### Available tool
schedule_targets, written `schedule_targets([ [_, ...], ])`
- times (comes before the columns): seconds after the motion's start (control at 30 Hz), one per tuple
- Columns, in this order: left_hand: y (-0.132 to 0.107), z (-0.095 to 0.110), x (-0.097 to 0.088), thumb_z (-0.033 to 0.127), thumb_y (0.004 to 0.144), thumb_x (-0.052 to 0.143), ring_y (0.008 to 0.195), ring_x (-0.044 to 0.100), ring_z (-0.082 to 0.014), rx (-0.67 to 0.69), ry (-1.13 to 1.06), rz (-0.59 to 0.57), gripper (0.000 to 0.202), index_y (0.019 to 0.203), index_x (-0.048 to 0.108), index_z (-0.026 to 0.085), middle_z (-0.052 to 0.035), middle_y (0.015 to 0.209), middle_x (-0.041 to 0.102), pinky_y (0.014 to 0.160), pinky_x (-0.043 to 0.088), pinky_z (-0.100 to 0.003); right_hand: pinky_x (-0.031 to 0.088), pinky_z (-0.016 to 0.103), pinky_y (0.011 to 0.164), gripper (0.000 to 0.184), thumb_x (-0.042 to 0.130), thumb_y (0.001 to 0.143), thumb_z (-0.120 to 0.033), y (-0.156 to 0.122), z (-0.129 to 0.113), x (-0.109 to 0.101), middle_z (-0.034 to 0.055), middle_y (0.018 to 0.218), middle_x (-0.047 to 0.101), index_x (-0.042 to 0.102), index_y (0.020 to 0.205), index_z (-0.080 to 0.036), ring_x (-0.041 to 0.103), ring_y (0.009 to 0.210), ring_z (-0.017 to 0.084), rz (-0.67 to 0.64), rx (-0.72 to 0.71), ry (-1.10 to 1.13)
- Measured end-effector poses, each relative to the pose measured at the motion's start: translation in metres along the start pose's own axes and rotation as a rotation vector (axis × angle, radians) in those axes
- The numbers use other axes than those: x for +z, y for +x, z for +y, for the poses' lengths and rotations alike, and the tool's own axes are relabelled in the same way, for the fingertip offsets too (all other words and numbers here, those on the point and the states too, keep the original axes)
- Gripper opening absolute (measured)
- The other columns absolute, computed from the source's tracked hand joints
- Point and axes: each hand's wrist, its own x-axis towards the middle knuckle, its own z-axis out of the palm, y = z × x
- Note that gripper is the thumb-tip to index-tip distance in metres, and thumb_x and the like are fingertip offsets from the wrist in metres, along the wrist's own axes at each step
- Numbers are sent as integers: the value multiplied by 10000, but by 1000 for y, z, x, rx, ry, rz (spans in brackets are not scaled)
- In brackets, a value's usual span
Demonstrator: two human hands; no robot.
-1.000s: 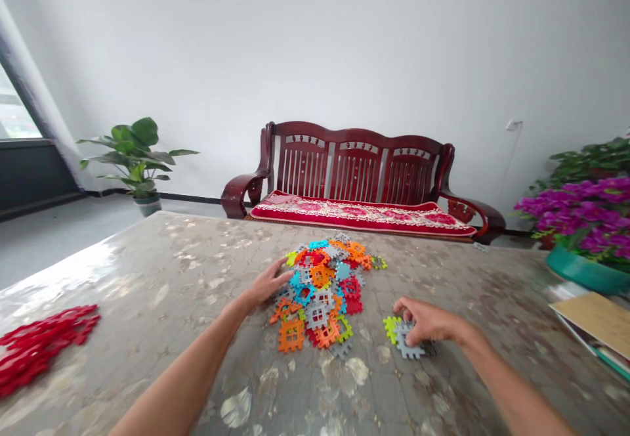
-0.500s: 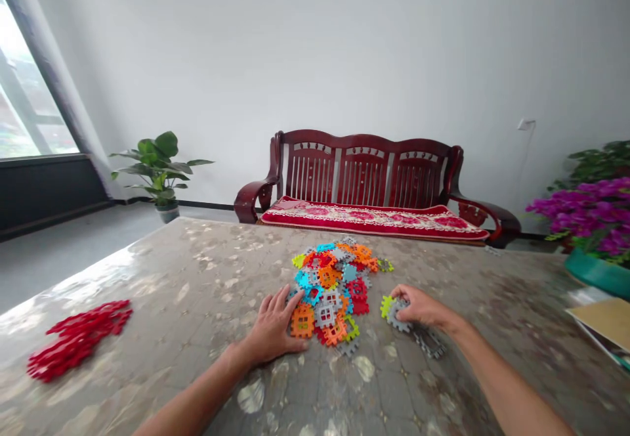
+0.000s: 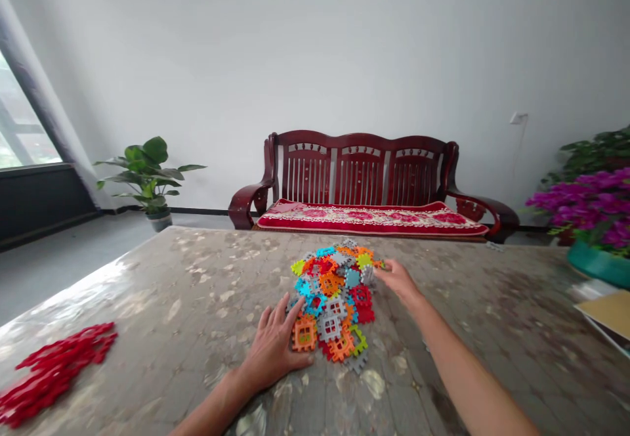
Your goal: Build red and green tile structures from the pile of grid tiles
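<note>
A heap of toothed plastic interlocking tiles [image 3: 329, 283] in orange, blue, grey, red and yellow-green lies at the middle of the table. My left hand [image 3: 276, 339] rests along its left side with fingers spread, the thumb just below an orange windowed tile [image 3: 304, 334]. At the heap's upper right edge, my right hand [image 3: 399, 281] has its fingers closed at a grey tile [image 3: 367, 274], and a yellow-green tile [image 3: 364, 262] shows just beyond it. The right fingertips are partly hidden among the pieces.
Red tiles [image 3: 59, 370] lie in a separate group at the table's left. Purple flowers in a teal pot [image 3: 598, 265] and a tan folder [image 3: 608, 314] stand at the right edge. A wooden bench [image 3: 361, 173] is behind the patterned table [image 3: 197, 305].
My right hand has moved up and left to the heap, carrying the grey and yellow-green tiles from the right. My left hand stays beside the heap. The view has shifted slightly.
</note>
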Motion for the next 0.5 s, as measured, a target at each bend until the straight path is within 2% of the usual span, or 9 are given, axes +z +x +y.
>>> schedule_targets([
  [0.1,3,8,3,632,533,782,1483,188,-389,-32,0,-33,1211,1559,234,294,-164,1632,178,1183,133,-578,422,414,1010,342,691,709,-414,-30,24,-2,131,1075,690,679,947,-169,567,1178,314,50,-41,-136],
  [0.13,3,13,4,640,516,788,1484,174,-399,-47,1,-42,1224,1556,245,291,-167,1635,158,1181,131,-583,408,412,1022,318,631,772,-438,-42,29,0,132,1055,691,689,935,-172,576,1159,302,34,-117,-288],
  [0.2,4,24,5,641,494,798,1483,156,-417,-72,6,-38,1229,1549,272,292,-166,1639,143,1175,139,-590,390,426,1024,333,532,860,-456,-67,34,9,142,1056,687,701,932,-178,583,1121,295,4,-226,-527],
  [0.27,3,34,5,629,493,802,1479,158,-428,-94,16,-4,1209,1539,299,294,-163,1637,157,1168,154,-595,387,425,1013,361,469,907,-459,-87,31,24,139,1133,667,698,982,-189,573,1113,291,8,-296,-654],
  [0.37,3,45,4,636,520,790,1476,180,-422,-109,18,31,1161,1525,341,267,-183,1630,175,1168,164,-585,401,404,976,362,436,933,-435,-106,18,49,130,1210,641,679,1042,-191,565,1097,288,66,-285,-700],
  [0.5,5,53,7,656,507,799,1468,209,-413,-54,-16,44,1173,1520,354,267,-183,1623,201,1160,207,-572,402,369,967,298,470,919,-383,-115,3,71,112,1163,665,649,1062,-192,571,1098,273,83,-286,-601],
])
